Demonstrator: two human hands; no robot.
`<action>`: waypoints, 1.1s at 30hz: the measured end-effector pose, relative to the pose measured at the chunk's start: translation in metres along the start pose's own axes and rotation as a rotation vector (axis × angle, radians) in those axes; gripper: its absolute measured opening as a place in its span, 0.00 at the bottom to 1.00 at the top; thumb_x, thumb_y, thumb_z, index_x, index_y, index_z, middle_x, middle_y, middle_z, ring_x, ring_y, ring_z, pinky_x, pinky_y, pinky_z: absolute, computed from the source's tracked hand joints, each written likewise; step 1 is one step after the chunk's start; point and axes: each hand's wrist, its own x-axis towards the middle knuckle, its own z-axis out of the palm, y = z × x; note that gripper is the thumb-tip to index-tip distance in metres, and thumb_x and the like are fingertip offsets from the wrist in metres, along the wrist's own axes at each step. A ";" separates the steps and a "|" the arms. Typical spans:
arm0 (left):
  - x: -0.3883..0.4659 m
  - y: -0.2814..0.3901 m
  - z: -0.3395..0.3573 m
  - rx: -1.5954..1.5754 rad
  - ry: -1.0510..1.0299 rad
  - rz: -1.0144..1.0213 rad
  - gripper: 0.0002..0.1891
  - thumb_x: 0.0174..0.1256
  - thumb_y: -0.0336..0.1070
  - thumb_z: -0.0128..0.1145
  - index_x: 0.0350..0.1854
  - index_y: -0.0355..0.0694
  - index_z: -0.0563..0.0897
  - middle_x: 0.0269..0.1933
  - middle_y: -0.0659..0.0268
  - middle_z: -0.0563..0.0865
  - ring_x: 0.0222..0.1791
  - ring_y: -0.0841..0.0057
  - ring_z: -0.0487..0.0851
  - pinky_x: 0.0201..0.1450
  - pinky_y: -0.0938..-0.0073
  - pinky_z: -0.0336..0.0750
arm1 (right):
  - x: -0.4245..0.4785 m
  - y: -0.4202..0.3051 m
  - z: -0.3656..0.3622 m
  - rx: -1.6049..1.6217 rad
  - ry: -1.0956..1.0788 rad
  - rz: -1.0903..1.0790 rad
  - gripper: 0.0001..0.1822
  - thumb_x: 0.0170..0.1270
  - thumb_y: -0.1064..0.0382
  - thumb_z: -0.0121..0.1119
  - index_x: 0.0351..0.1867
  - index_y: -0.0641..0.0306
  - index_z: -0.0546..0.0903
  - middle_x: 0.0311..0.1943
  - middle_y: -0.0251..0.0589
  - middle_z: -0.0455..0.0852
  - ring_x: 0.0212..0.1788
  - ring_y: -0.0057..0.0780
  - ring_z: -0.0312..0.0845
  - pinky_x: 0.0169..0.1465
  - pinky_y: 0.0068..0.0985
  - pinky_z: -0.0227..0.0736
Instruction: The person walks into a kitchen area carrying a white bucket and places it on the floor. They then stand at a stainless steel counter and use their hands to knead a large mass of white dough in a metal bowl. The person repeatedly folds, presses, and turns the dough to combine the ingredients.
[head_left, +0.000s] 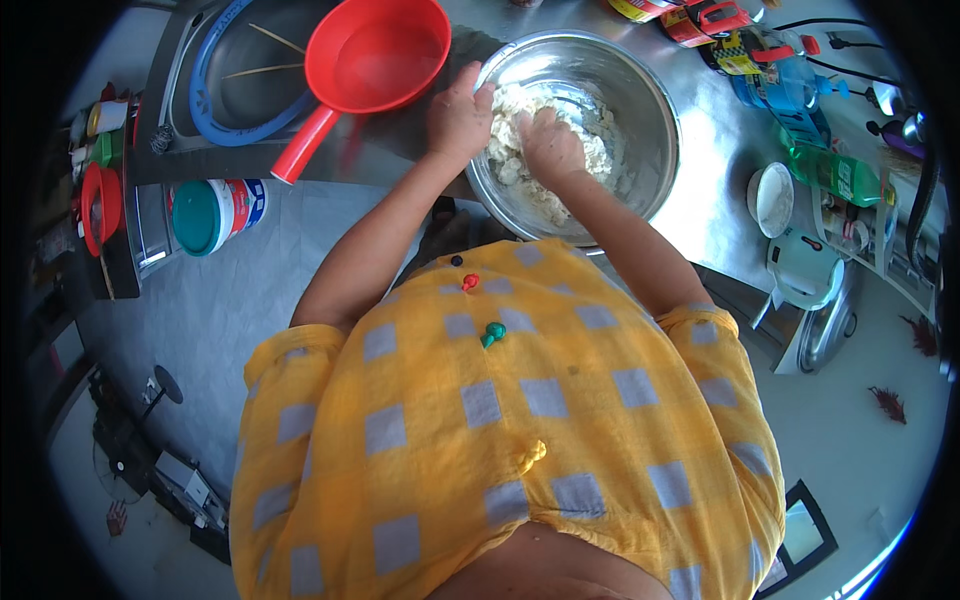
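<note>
A wide stainless steel mixing bowl (654, 150) stands at the front edge of the metal counter, holding a rough, crumbly mass of pale dough (514, 169). My left hand (463, 116) grips the bowl's left rim, thumb towards the inside. Inside the bowl, my right hand (553, 146) has its fingers curled into the dough, with bits stuck to the skin; the fingertips are hidden. Dry flour and scraps cling to the bowl's inner wall. Just left of my left hand is a red plastic dipper (382, 56), apparently with water in it, its handle pointing towards me.
A sink (176, 82) with a blue ring (206, 112) and chopsticks (262, 71) lies left. Bottles (836, 172), a white bowl (771, 201) and a pale green appliance (804, 270) line the counter's right side. A lidded bucket (199, 217) stands below on the left.
</note>
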 end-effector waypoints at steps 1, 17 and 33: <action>0.001 -0.001 0.000 -0.009 0.010 0.014 0.20 0.61 0.44 0.49 0.53 0.41 0.74 0.38 0.48 0.82 0.38 0.50 0.80 0.43 0.57 0.73 | 0.008 0.004 0.004 0.108 -0.020 0.090 0.12 0.65 0.57 0.43 0.43 0.58 0.71 0.34 0.50 0.73 0.32 0.42 0.79 0.31 0.33 0.77; 0.003 0.012 -0.005 0.127 -0.046 -0.034 0.23 0.61 0.43 0.49 0.58 0.40 0.69 0.48 0.47 0.79 0.46 0.51 0.78 0.49 0.60 0.71 | -0.059 0.024 -0.052 0.573 -0.077 -0.203 0.22 0.49 0.73 0.52 0.50 0.65 0.74 0.43 0.54 0.77 0.43 0.44 0.77 0.48 0.34 0.72; -0.029 0.068 0.028 0.635 -0.659 0.154 0.35 0.54 0.58 0.56 0.61 0.43 0.66 0.57 0.52 0.70 0.64 0.56 0.60 0.62 0.45 0.54 | -0.042 0.079 0.013 0.286 -0.257 0.188 0.27 0.57 0.64 0.49 0.58 0.72 0.62 0.52 0.63 0.71 0.52 0.51 0.72 0.53 0.33 0.70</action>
